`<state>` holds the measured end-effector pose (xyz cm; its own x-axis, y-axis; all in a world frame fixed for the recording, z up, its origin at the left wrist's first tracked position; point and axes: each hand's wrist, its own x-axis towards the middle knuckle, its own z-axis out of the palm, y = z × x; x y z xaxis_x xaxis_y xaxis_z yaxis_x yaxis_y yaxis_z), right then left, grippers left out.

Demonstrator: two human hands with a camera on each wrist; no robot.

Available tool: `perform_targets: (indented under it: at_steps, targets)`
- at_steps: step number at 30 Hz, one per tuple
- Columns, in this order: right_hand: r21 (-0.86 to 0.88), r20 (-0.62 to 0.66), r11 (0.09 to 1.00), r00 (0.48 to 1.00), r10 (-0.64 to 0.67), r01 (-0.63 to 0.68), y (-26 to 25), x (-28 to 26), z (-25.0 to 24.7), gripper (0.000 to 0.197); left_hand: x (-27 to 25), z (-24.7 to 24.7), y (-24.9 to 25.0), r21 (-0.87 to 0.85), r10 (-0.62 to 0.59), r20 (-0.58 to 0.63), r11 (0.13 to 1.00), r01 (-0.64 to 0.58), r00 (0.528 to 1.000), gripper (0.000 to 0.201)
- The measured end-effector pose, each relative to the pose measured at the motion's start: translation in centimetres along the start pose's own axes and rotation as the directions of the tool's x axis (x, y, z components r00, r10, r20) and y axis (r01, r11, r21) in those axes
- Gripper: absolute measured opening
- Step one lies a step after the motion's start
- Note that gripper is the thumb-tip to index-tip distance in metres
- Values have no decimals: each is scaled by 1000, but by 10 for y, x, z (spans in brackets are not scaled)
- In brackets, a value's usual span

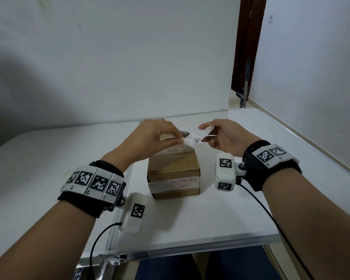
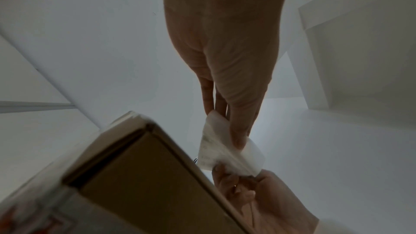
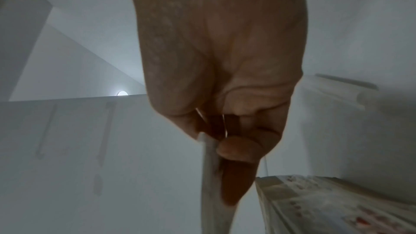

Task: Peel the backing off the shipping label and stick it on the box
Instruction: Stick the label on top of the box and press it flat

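**Label held crosswise above the box, both hands pinching its ends**

The shipping label (image 1: 193,136) hangs in the air between the two hands, directly over the far top edge of the cardboard box (image 1: 174,174), which sits on the white counter (image 1: 240,209). Its long axis runs left to right, from one hand to the other. The left hand (image 1: 154,136) pinches the left end between thumb and fingertips; the right hand (image 1: 223,138) pinches the right end the same way, and in the right wrist view a thin sheet edge (image 3: 210,175) drops down past the thumb. In the left wrist view the paper (image 2: 227,150) seems to split into two layers near the right hand, so the peel looks begun but not finished; which layer is backing cannot be told.

The box lies just below and nearer the person than the label. Both hands are about equally close to its top, so once the backing is off, the label likely needs only to come down and toward the person.
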<state>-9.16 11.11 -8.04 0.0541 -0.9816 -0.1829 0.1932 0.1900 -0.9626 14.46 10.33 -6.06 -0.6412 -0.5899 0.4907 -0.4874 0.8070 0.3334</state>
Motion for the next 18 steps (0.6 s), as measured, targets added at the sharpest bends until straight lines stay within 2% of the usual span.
perform_targets:
  at_steps: [3, 5, 7, 9, 12, 18]
  targets:
    - [-64, 44, 998, 999, -6, 8, -2, 3, 4, 21, -3, 1, 3, -11, 22, -18, 1000, -22, 1000, 13]
    - [-140, 39, 985, 994, -99, 104, -2, 7, 9, 11, -4, 1, 5, -17, 49, -38, 999, -50, 998, 12]
    - [-172, 0, 970, 984, -177, 174, -1, 13, 12, 18, -5, 1, 6, 13, 91, -49, 996, -91, 995, 11]
    - [-235, -14, 948, 975, -222, 213, -2, 16, 14, 14, -6, -2, 6, 69, 131, -43, 989, -128, 990, 12]
    - [-391, 3, 890, 967, -255, 235, -5, 22, 17, 5, -9, -6, 5, 144, 141, 1, 980, -139, 990, 12]
    - [-548, 103, 791, 961, -257, 271, -4, 33, 27, 11, -15, 1, 10, 184, 116, 111, 974, -135, 987, 12]
